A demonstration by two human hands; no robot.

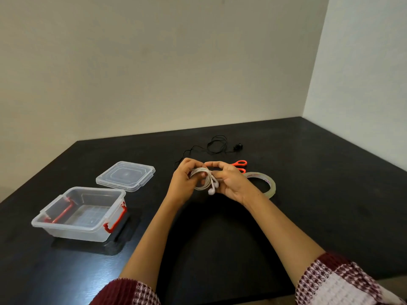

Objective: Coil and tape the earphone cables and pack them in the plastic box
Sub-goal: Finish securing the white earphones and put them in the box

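Above the black table [308,194], left hand [182,181] and right hand [229,183] both pinch the coiled white earphone cable [203,179], earbuds dangling.

Soft dim light, wide-angle edge distortion

Your table [308,172] has a matt black top with only a faint sheen where light falls. The plastic box [72,230] is clear, glossy plastic with a ribbed floor, and its latches [115,221] are opaque red plastic. The lid [125,176] is the same clear stuff. The white earphone cable [203,172] looks smooth and rubbery, and its buds [211,191] are glossy. The black earphone cable [217,145] is thin and matt (hard to read against the dark top). The scissors [239,163] show smooth orange plastic handles. The tape roll [272,186] is shiny translucent film. Your sleeves [343,282] are coarse knitted cloth.
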